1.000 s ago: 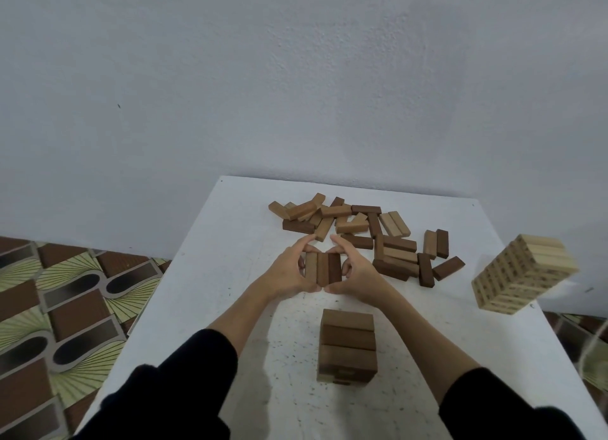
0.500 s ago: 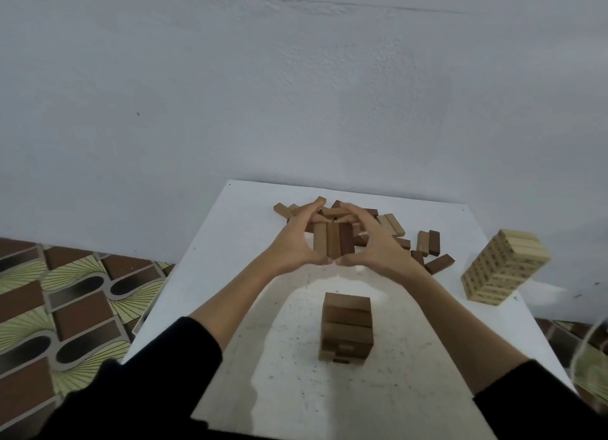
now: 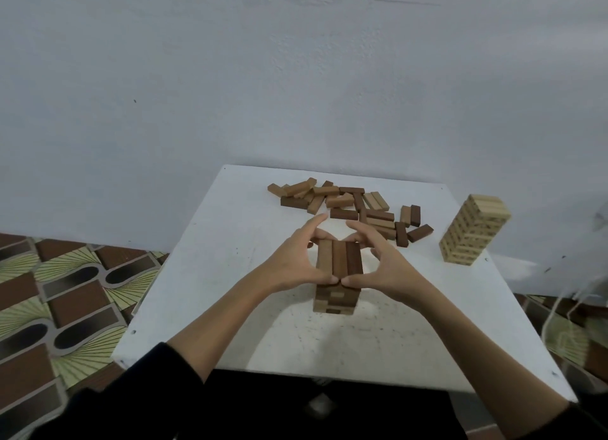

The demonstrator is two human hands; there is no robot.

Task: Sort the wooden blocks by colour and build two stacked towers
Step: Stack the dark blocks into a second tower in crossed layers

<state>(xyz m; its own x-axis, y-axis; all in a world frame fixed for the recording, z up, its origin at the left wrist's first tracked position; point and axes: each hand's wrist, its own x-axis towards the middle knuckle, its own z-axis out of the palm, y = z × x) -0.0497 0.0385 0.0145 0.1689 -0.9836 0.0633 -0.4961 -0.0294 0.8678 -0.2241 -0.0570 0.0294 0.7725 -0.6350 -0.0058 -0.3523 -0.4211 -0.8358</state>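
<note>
A pale wall [image 3: 296, 77] fills the upper half of the view, and below it to the left lies a patterned tile floor [image 3: 65, 291] in brown, cream and black. Against the wall stands a white table [image 3: 230, 242], its top speckled with small dark marks near the front. At the table's far right edge rises a tall tower of pale blocks [image 3: 473, 229], many layers high and well apart from everything else. Along the far side of the table lies a loose pile of brown blocks [image 3: 348, 206], light and dark mixed, some lying across others. Near the middle stands a short brown tower [image 3: 335, 298] of a few layers. A row of three blocks [image 3: 339, 258] — light, medium and dark brown, side by side with long faces touching — sits at the top of this tower, and whether it already rests on the layer below or hangs just above it cannot be told. The left hand [image 3: 296, 262] and the right hand [image 3: 388, 265] clamp this row between them: both thumbs meet at the near ends of the blocks and the curled fingers reach over to the far ends — the two index fingertips raised and apart above the row. Dark sleeves [image 3: 148, 390] cover both forearms from below the wrists
</note>
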